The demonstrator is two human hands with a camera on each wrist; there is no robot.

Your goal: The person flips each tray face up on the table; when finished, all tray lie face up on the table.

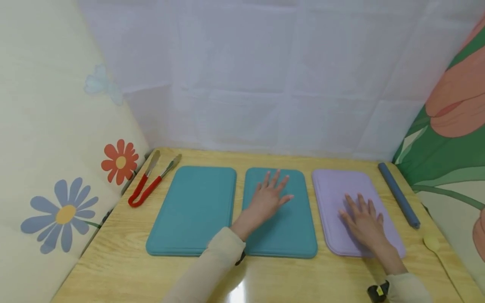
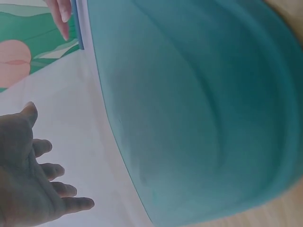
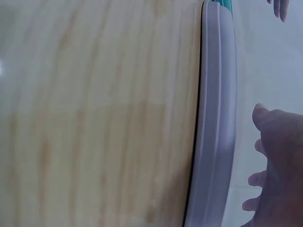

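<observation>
Head | middle board (image 1: 285,227): teal, rounded corners | right board (image 1: 350,182): lilac, rounded

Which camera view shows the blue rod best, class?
The head view: it shows the blue rod end to end, beside the purple board. The left wrist view catches only a piece near the top edge; the right wrist view shows none of it.

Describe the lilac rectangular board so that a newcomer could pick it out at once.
On the pale wood-grain table, go right to the long grey-blue cylindrical rod. Just left of it lies the flat lilac rectangular board with rounded corners, the right hand spread over it. Its colour sets it apart from the middle teal rectangular board and the left teal rectangular board.
</observation>
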